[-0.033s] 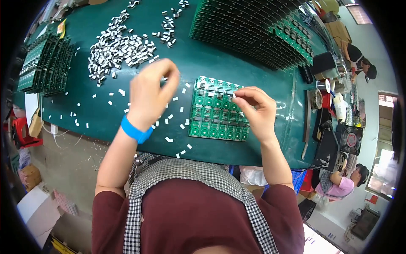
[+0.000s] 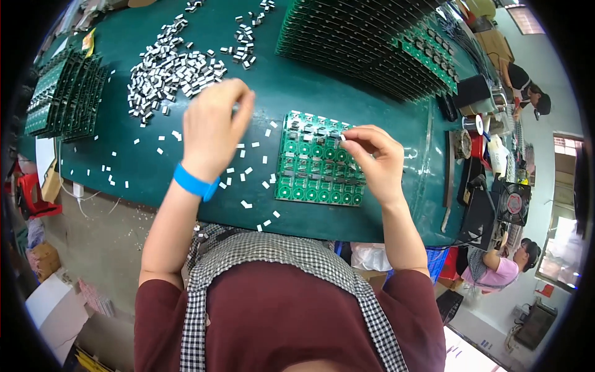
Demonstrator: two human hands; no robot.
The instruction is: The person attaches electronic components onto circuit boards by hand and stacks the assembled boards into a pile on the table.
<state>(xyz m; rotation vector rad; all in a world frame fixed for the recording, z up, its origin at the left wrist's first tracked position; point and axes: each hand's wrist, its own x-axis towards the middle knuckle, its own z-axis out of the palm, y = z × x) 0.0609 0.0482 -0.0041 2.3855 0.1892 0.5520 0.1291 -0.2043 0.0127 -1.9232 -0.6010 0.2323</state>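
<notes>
My right hand (image 2: 379, 158) pinches a small white piece (image 2: 342, 138) between thumb and forefinger, at the right side of a green circuit board panel (image 2: 310, 168). The panel lies flat in front of me, with rows of ring-marked sections and small dark parts along its upper rows. My left hand (image 2: 214, 127), with a blue band at the wrist, hovers left of the panel, just below a pile of small black-and-white blocks (image 2: 167, 74). Its thumb and bent forefinger come together; whether anything is between them cannot be made out.
Small white slips (image 2: 246, 204) lie scattered over the green tabletop (image 2: 260, 229). A tall stack of circuit boards (image 2: 359, 46) stands at the far right, another board stack (image 2: 65, 96) at the left. Solder spool (image 2: 472, 124) and fan (image 2: 514, 205) sit at the right. Two people are beyond.
My left hand has shifted slightly left and away from me. My right hand keeps its pinch at the panel.
</notes>
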